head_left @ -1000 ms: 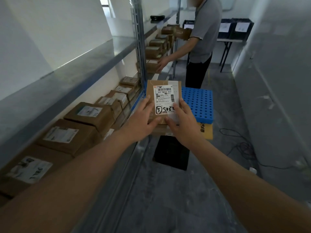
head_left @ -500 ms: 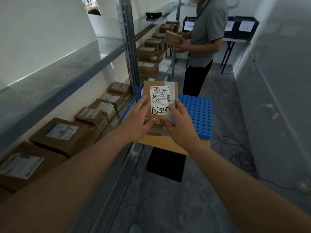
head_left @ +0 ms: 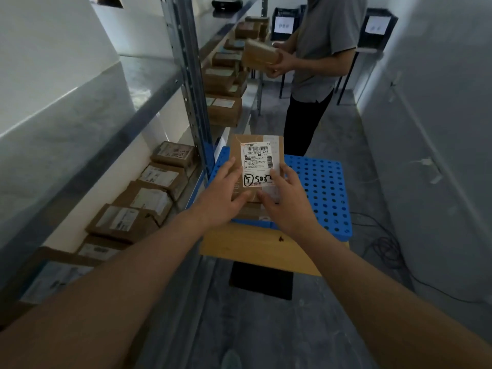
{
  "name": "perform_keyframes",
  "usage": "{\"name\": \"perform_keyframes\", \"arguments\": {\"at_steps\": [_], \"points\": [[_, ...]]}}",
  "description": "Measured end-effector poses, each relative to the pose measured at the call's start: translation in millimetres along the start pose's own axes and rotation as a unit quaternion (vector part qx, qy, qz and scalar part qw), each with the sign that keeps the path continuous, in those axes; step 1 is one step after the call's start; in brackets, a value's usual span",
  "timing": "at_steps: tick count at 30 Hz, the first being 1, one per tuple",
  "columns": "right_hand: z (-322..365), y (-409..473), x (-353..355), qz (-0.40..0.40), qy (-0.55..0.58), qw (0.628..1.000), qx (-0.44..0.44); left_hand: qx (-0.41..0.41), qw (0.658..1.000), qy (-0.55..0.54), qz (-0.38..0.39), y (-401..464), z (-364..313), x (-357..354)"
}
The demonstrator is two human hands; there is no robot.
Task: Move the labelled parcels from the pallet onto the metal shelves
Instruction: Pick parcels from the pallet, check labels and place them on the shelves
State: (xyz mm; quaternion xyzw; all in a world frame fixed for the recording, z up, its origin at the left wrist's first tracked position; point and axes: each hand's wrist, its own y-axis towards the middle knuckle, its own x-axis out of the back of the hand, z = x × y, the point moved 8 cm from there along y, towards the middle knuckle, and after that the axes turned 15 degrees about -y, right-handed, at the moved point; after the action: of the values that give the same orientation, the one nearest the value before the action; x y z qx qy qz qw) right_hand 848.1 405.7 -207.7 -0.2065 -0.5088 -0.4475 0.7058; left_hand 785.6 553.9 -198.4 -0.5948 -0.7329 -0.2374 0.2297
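A brown cardboard parcel (head_left: pixel 238 153) with a white barcode label marked "5 508" is held up in front of me over the blue perforated pallet (head_left: pixel 319 187). My left hand (head_left: pixel 221 201) holds its lower left side and my right hand (head_left: pixel 287 203) grips its lower right corner. The metal shelves (head_left: pixel 138 102) run along my left. Several labelled parcels (head_left: pixel 149 201) lie in a row on the lower shelf.
Another person (head_left: pixel 319 62) stands ahead in the aisle holding a parcel at the far shelf bay. The pallet rests on a wooden board (head_left: pixel 255 249) over a black base. Cables (head_left: pixel 386 249) lie on the floor at right. A steel upright (head_left: pixel 191 83) divides the shelf bays.
The view has tilted down and drawn nearer the pallet. My hands keep hold of the parcel. The person ahead has lifted a parcel off the far shelf and holds it in both hands.
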Motion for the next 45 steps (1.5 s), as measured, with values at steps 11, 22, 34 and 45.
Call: {"name": "perform_keyframes", "arguments": {"at_steps": [11,22,34,45], "points": [[-16,74,-73,0.04,0.021,0.999,-0.01,0.034,0.998,-0.032,0.029,73,75,1],[-53,166,-135,0.087,0.043,0.995,0.029,0.109,0.993,-0.046,0.01,153,138,-14],[-78,240,-187,0.125,0.083,0.988,0.048,0.155,0.984,-0.081,-0.025,218,192,-20],[-73,295,-222,0.117,0.07,0.99,0.031,0.171,0.975,-0.14,-0.038,269,247,-14]]}}
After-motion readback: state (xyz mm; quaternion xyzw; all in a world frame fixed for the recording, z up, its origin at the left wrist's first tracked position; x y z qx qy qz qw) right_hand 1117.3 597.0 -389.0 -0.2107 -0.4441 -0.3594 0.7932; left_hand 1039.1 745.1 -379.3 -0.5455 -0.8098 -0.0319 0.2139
